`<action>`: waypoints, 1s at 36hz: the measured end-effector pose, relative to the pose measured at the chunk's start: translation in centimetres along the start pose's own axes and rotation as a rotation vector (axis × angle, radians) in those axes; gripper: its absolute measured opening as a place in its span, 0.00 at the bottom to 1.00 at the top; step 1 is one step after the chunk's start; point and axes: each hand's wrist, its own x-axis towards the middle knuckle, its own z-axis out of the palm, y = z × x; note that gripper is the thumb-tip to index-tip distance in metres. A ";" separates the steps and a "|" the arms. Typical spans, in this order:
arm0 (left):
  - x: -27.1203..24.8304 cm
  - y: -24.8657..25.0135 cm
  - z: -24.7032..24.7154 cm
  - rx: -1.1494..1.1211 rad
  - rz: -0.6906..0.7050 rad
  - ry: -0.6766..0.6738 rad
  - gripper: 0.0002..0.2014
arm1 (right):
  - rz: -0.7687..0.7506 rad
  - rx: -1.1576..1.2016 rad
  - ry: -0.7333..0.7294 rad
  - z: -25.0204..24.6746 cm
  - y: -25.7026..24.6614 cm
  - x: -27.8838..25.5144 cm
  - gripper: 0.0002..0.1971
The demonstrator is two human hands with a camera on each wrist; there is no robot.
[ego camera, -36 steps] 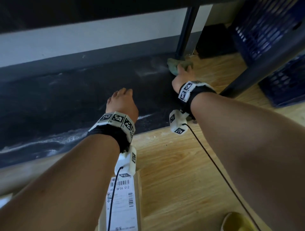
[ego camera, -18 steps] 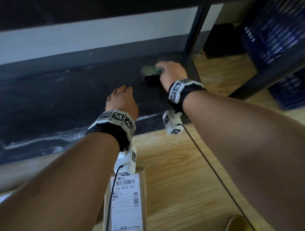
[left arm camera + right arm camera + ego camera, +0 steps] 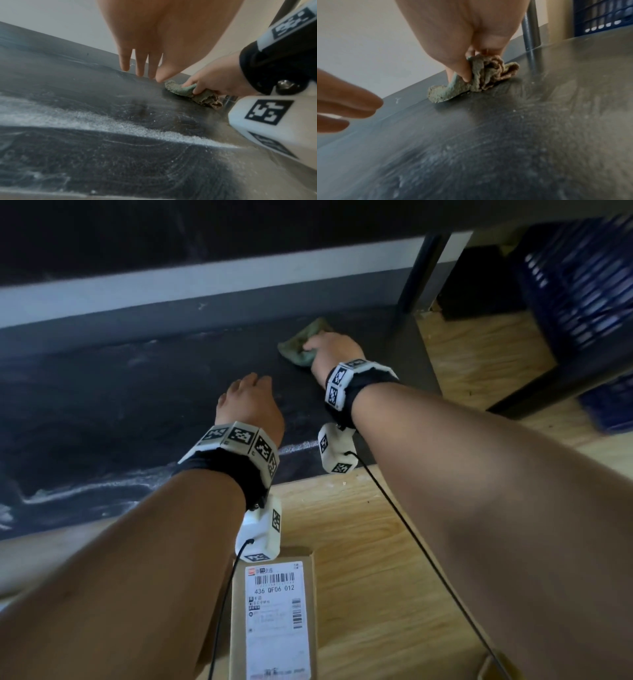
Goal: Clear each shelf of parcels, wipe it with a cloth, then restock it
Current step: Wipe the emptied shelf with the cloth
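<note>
The low black shelf [image 3: 102,412] is bare and streaked with pale dust [image 3: 96,120]. My right hand [image 3: 329,350] grips a crumpled green cloth [image 3: 298,345] and presses it on the shelf near the back right corner; the cloth [image 3: 471,79] is bunched between thumb and fingers. My left hand [image 3: 250,402] hovers over the shelf's middle with straight fingers [image 3: 139,65] and holds nothing. A cardboard parcel [image 3: 274,618] with a white barcode label lies on the wooden floor under my left forearm.
A dark shelf post [image 3: 418,275] stands at the back right corner, and another shelf board [image 3: 239,220] hangs overhead. A blue plastic crate [image 3: 582,289] sits to the right on the wooden floor [image 3: 370,559]. The wall [image 3: 51,20] runs behind the shelf.
My right hand has dragged the cloth leftward from beside the corner post along the back of the shelf. The left hand has stayed in place.
</note>
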 end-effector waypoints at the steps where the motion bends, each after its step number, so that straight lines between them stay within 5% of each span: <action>1: -0.1 -0.2 0.0 -0.002 -0.004 0.000 0.28 | 0.003 0.007 -0.010 -0.2 -0.6 0.0 0.20; 6: -0.5 -1.1 0.1 -0.012 0.000 0.014 0.28 | -0.012 -0.104 0.141 -2.1 0.0 0.9 0.19; 11: -0.5 -1.8 0.2 -0.020 -0.008 -0.003 0.30 | 0.151 -0.135 0.243 -1.8 3.1 2.8 0.27; 21: -0.6 -2.4 -0.2 -0.016 -0.018 -0.009 0.29 | -0.067 -0.262 0.018 -0.1 -0.2 4.0 0.31; 32: -2.3 -1.7 0.1 -0.011 -0.018 -0.037 0.28 | 0.087 -0.211 -0.173 1.3 -2.3 2.7 0.32; 36: -3.9 -0.9 0.3 -0.006 -0.001 -0.033 0.27 | 0.055 -0.261 -0.111 2.4 -1.3 0.1 0.30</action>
